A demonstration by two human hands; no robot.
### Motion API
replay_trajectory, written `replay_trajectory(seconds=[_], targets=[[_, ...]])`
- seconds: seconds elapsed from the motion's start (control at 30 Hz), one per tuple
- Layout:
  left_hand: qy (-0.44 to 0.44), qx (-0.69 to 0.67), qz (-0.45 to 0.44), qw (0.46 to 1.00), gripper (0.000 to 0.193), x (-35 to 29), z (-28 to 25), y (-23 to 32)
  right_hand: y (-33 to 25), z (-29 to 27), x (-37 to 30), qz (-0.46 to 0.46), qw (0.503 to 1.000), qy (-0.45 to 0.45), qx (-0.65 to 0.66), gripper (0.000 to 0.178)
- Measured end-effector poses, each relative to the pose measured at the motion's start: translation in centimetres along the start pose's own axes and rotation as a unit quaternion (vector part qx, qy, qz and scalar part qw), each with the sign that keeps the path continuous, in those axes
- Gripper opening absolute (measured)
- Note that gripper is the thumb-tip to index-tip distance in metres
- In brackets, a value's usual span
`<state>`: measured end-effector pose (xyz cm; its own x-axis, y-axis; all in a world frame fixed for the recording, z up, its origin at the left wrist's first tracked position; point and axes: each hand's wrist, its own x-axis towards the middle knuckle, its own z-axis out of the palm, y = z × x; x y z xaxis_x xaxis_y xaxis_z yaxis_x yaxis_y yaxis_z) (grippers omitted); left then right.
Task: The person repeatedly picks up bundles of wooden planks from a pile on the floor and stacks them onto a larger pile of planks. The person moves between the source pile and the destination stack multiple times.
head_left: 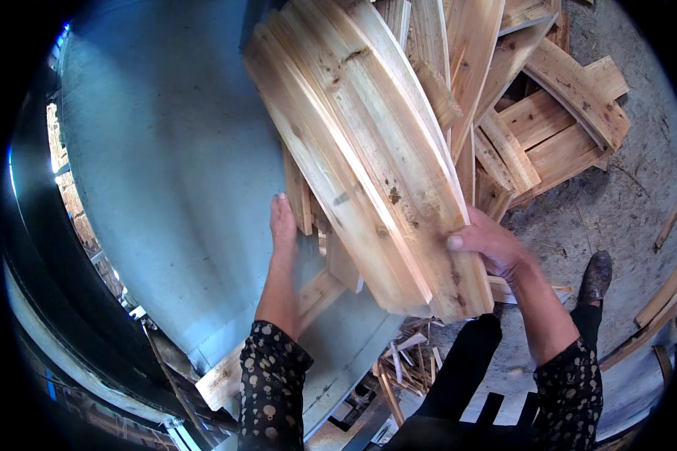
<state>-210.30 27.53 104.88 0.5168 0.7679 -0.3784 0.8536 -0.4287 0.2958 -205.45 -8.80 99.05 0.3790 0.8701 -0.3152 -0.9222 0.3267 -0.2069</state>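
A wide stack of planed wooden boards [353,150] lies at a slant in front of me. My right hand [490,242] grips its near right edge, thumb on the top face and fingers out of sight underneath. My left hand [282,222] is at the left side of the stack, against a shorter wooden piece [297,188] that sticks out from under it. Its fingers point away from me and look stretched out, though they are partly hidden. Below the stack, a narrow board [320,297] rests on the blue-grey metal surface [165,188].
A loose heap of boards [553,124] spreads over the concrete floor [639,203] at the far right. Wood scraps [414,357] lie below the metal surface's near edge. Long strips [658,304] lie at the right. A dark curved machine part [45,225] stands at the left.
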Motion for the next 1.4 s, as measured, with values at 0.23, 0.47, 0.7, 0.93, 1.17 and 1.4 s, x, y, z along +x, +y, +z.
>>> replay_trajectory(seconds=[0.23, 0.47, 0.7, 0.93, 1.17, 1.4], targets=[[-0.116, -0.040, -0.034, 0.992, 0.046, 5.0, -0.7, -0.8, 0.1, -0.7, 1.0, -0.001, 0.999, -0.031, 0.009, 0.089], [-0.035, -0.039, 0.031, 0.998, 0.041, -0.7, 2.2, -3.0, 0.5, 1.2, 0.5, 0.002, 0.999, 0.006, 0.034, 0.077], [-0.035, 0.084, 0.041, 0.995, 0.053, 2.0, -1.8, -0.3, 0.1, 0.9, 0.0, -0.006, 0.999, 0.036, 0.033, 0.064], [-0.067, 0.084, 0.028, 0.994, 0.065, 6.6, 0.5, 0.6, -0.6, 0.3, 0.2, -0.015, 0.999, 0.006, -0.032, 0.064], [-0.110, -0.029, -0.105, 0.988, 0.064, 5.9, -1.1, -0.5, -1.2, 2.8, -1.4, -0.019, 0.999, 0.048, 0.002, 0.068], [-0.130, -0.155, -0.083, 0.976, 0.056, 2.9, 0.1, -1.7, -2.9, -0.6, -3.6, 0.008, 0.996, 0.079, -0.026, 0.074]])
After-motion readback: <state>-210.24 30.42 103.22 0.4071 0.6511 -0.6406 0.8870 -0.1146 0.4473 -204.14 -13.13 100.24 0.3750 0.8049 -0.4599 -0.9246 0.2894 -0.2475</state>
